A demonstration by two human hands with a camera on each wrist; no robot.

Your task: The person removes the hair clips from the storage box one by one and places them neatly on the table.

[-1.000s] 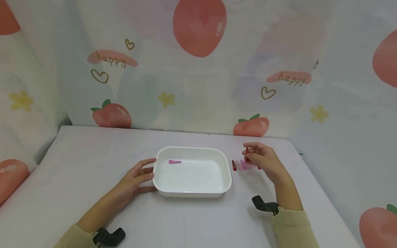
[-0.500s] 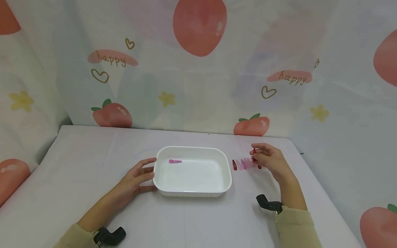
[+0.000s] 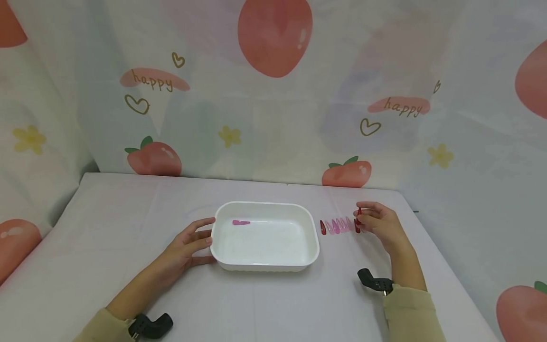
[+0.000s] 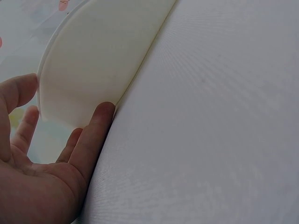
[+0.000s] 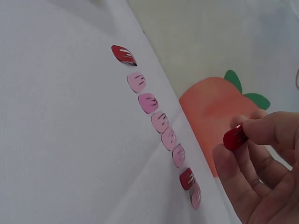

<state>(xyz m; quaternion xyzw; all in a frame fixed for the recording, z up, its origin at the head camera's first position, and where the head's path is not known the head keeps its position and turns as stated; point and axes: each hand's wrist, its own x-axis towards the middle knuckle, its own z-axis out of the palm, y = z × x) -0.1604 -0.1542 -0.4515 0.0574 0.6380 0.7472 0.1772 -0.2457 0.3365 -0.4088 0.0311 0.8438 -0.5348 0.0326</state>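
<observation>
white rectangular tray [image 3: 265,264]: sits near the middle of the surface [image 3: 128,223], long side across the view. one pink hair clip [image 3: 240,222] lies flat inside it, near the far left corner.

left hand [image 3: 188,243]: rests on the surface at the tray's left short end, fingers straight and relaxed, fingertips touching the tray's wall; the left wrist view shows the thumb [image 4: 96,135] lying against the tray's lower edge [image 4: 93,60]. it holds nothing.

right hand [image 3: 378,223]: raised just above the surface, to the right of the tray, fingers curled. thumb and forefinger pinch a dark red hair clip [image 3: 359,213], held roughly upright and clear of the surface; the right wrist view shows only its red end [image 5: 234,137] showing between the fingertips.

row of hair clips [image 3: 339,225]: laid side by side on the surface, just right of the tray and apart from it, running toward the right hand. in the right wrist view a dark red one [image 5: 123,55] is at the end nearest the tray, then several pale and deeper pink ones [image 5: 160,122], then another red one [image 5: 187,178] and a pink one at the hand's end.

backdrop: a pale cloth [image 3: 273,95] printed with strawberries, hearts, yellow flowers and the word "happy" hangs behind the surface.
</observation>
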